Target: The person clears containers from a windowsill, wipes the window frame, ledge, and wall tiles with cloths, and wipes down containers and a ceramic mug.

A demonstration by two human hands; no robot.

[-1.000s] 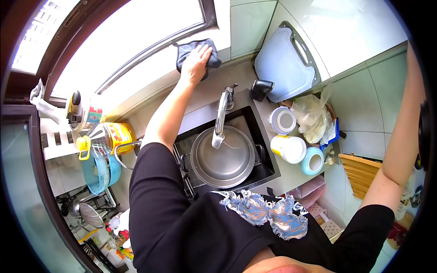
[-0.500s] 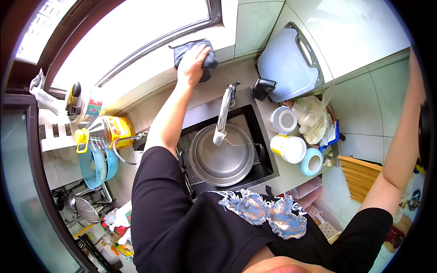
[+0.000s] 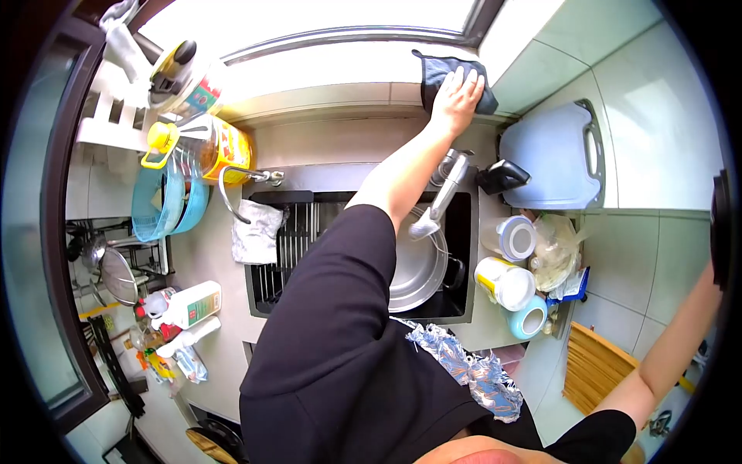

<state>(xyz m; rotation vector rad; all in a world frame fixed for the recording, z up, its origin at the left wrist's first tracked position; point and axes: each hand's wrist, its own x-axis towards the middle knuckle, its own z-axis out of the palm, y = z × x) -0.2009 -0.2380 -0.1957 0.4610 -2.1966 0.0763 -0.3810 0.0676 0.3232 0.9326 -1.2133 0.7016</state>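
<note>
The left hand [image 3: 457, 94] lies flat, fingers extended, on a dark cloth [image 3: 434, 75] at the right end of the far windowsill [image 3: 332, 71] — apparently a wiping step, its next stroke calling for even pressure. The right hand is out of view — grip unknown.

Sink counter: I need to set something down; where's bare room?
Left of the sink, a patch between the blue basin, pale cloth and white bottle; behind the sink, a strip between oil bottle and left arm. Crowded: right of the sink (tubs, jar, plastic bag, cutting board). The left hand and dark cloth cover part of the window ledge.
</note>
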